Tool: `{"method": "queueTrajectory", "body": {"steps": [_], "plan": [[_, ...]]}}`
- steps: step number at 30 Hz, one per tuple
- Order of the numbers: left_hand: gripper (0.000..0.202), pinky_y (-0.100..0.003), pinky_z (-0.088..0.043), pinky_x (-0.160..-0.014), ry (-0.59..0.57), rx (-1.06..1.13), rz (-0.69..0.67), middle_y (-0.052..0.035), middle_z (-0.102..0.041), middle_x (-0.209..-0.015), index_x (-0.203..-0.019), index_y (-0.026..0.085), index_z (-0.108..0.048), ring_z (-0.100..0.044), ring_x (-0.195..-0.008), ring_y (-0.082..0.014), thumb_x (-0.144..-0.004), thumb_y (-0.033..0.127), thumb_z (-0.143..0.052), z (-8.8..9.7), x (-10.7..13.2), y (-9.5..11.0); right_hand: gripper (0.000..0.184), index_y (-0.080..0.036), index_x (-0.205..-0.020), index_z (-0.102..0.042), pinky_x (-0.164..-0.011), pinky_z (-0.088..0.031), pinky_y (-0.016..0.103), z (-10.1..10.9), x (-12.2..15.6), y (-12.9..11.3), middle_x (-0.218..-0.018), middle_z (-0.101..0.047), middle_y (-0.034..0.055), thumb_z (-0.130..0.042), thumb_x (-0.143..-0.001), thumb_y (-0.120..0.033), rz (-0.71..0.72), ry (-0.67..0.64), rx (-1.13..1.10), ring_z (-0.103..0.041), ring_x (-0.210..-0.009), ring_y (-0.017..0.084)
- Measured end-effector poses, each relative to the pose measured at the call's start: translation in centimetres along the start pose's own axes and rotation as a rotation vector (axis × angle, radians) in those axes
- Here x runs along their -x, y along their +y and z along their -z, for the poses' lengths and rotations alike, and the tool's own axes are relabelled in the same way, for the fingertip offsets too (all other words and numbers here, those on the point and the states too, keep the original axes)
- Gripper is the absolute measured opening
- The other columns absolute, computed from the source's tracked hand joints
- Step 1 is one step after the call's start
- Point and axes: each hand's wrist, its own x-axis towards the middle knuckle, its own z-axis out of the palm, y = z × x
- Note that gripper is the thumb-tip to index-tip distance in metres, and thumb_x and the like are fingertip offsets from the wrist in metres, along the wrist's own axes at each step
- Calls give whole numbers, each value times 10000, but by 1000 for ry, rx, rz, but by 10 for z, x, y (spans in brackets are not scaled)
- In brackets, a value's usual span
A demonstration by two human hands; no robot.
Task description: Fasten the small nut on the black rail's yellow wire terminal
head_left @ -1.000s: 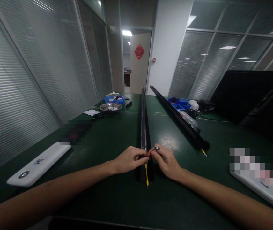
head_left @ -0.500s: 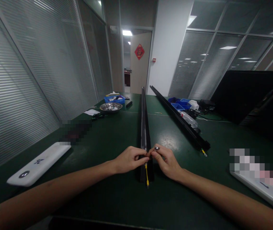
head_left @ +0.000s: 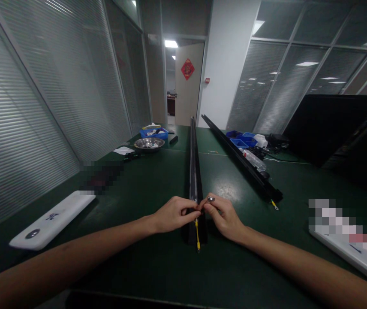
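Pinch unchanged from half a second ago, thumb to finger on bare left hand [head_left: 174,213] and right hand [head_left: 225,218], contents untellable, at long black channelled rail [head_left: 193,174], centre to lower centre of frame, suggesting steady fingerwork.

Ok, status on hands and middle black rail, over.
Left hand, right hand: together over middle rail, exact grip hidden. Said rail: lengthwise on table, yellow lead at near end. Second rail: apart, to the right, not in the way.
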Motion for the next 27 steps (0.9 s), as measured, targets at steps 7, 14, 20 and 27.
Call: {"method": "queueTrajectory", "body": {"steps": [7,14,20,27], "plan": [[258,-194,-302,-535,-12,12,7,31,-524,-680,-968,137,-708,-440,-566,-86,-1008,356,-578,1,0,0,322,-197,-930,-708,-739,-509,307,0,-1,0,-846,-655,47,-448,-1088,-303,16,1,-27,-616,-764,184],[268,-192,-316,-547,-5,4,13,16,-555,-706,-957,135,-705,-444,-582,-93,-1020,344,-550,1,0,1,287,-200,-964,-710,-741,-497,307,1,-1,-1,-870,-663,48,-462,-1083,-281,16,10,-13,-628,-793,187],[263,-192,-311,-543,-7,2,19,24,-539,-690,-959,133,-711,-442,-574,-89,-1010,350,-571,0,0,0,308,-190,-935,-698,-733,-488,301,1,-1,1,-861,-652,49,-448,-1087,-284,-5,-6,-20,-614,-779,181],[262,-196,-305,-542,13,-2,24,36,-517,-664,-961,138,-706,-435,-563,-88,-1008,362,-578,-2,1,-1,289,-186,-935,-693,-745,-480,292,0,0,2,-870,-651,45,-458,-1084,-264,17,-2,-44,-614,-793,174]]}}
